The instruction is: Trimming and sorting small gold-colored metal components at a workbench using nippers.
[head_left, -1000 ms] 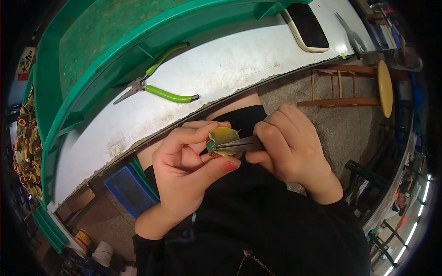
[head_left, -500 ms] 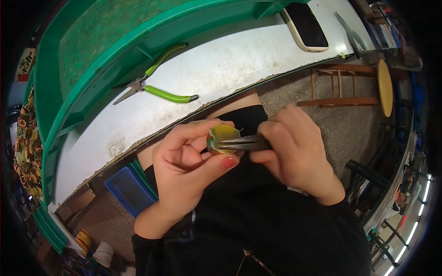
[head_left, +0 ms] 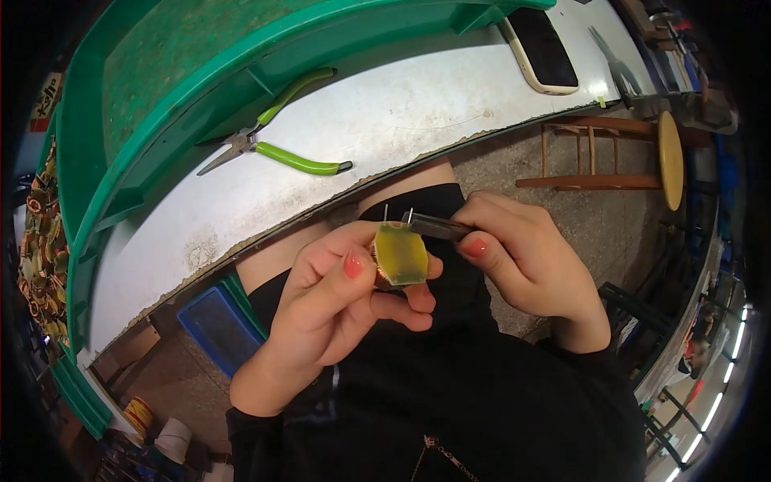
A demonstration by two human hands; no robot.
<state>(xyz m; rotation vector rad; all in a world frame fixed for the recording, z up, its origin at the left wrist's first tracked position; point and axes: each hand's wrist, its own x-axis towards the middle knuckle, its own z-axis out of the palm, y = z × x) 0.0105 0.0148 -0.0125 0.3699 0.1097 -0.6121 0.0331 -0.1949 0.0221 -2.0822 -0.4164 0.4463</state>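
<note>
Pliers (head_left: 438, 227) sit in the right hand (head_left: 526, 253), its fingers and thumb closed on handles that are mostly hidden. Their dark tips reach the upper right corner of a small yellow-faced coil part (head_left: 401, 254), at a thin pin (head_left: 410, 214); whether they grip that pin, one cannot tell. The left hand (head_left: 329, 293) pinches the part between thumb and fingers, above the person's lap (head_left: 450, 277), with copper winding (head_left: 378, 265) along its left edge and a second pin (head_left: 385, 213) rising from its top. On the white worktop (head_left: 193, 217), green-handled pliers (head_left: 247, 144) lie spread just beside a green tray (head_left: 265, 50), while a phone (head_left: 544, 50) rests farther right. Heaped coil parts (head_left: 44, 249) show at far left.
</note>
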